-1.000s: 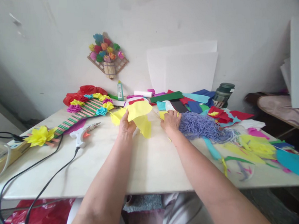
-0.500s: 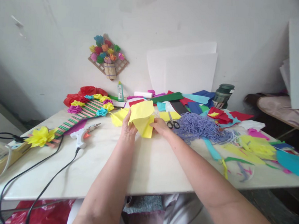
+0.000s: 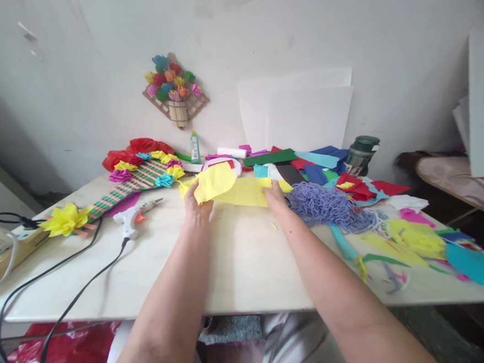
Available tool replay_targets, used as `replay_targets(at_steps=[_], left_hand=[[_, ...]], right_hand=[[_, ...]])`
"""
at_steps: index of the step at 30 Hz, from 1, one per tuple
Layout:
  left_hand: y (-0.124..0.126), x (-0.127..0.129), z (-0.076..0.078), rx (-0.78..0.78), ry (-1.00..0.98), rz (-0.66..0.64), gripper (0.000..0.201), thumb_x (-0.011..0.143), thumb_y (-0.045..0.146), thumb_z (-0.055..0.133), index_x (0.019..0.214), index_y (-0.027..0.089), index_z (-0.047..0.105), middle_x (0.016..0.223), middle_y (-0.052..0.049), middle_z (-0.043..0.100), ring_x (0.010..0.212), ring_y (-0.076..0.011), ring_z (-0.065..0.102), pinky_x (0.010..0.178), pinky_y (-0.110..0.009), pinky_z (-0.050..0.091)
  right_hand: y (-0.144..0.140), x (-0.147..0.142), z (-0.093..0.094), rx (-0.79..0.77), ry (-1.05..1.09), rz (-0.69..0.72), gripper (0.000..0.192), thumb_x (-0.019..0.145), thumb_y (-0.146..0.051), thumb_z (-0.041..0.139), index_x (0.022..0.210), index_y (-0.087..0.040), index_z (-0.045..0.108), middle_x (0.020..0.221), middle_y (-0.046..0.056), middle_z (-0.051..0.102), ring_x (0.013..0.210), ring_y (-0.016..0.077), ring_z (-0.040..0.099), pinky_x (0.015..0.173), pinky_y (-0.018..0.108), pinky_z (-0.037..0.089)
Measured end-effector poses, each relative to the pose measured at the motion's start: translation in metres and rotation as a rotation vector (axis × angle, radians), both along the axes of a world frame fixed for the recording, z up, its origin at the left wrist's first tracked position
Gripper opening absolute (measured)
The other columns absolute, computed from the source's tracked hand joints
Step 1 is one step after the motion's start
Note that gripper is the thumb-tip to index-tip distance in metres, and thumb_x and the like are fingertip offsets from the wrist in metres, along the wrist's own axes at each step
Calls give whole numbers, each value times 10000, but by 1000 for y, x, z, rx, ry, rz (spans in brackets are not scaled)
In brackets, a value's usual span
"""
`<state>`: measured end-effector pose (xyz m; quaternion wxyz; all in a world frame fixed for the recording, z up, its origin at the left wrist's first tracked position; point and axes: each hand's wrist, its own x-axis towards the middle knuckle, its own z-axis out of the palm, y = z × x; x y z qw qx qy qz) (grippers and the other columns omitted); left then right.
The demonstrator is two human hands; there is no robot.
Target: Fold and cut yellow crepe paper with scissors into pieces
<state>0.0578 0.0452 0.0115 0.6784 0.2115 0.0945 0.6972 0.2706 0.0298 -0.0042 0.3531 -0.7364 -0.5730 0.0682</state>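
A strip of yellow crepe paper (image 3: 245, 191) stretches sideways between both hands above the table. My left hand (image 3: 198, 205) pinches its left part, where a rounded yellow flap (image 3: 215, 182) folds over toward me. At the other end, the fingers of my right hand (image 3: 277, 198) are closed on the paper. Behind the right hand, the scissors are mostly hidden. A small yellow scrap (image 3: 275, 226) lies on the tabletop below the strip. To the right of my right hand sits a tangled heap of purple-blue yarn (image 3: 323, 206).
A glue gun (image 3: 129, 220) with its cord lies left, beside a striped green craft piece (image 3: 132, 182) bearing paper flowers. Coloured paper pieces (image 3: 268, 158) line the back, near a dark green jar (image 3: 362, 155). A power strip (image 3: 10, 259) sits at the left edge.
My hands have moved apart, left hand leftward and right hand slightly up and right. The yellow paper, bunched and hanging before, is now drawn out sideways. The small scrap now shows on the table.
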Motion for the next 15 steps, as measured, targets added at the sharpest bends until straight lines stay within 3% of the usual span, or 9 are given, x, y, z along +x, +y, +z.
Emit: replay_targets(at_steps=[3, 8, 15], left_hand=[[-1, 1, 0, -6, 23, 17, 200, 701, 170, 521, 876, 129, 609, 867, -62, 667, 934, -178, 591, 888, -305, 427], [-3, 1, 2, -13, 91, 27, 192, 690, 191, 529, 860, 150, 610, 858, -57, 664, 925, -183, 595, 859, -296, 444], [-1, -2, 2, 1, 118, 54, 197, 682, 209, 538, 857, 152, 607, 886, -60, 660, 954, -186, 584, 866, -288, 438]], right_hand=[[-2, 0, 3, 29, 228, -6, 624, 725, -405, 480, 1279, -183, 296, 1203, 106, 500, 1026, 210, 509, 788, 294, 415], [-5, 0, 7, -38, 204, 47, 797, 630, -332, 578, 1327, -237, 204, 1191, 93, 506, 1010, 232, 519, 796, 329, 411], [-1, 8, 7, -2, 137, -45, 593, 670, -141, 450, 1255, -187, 368, 1062, 99, 586, 926, 226, 566, 769, 311, 422]])
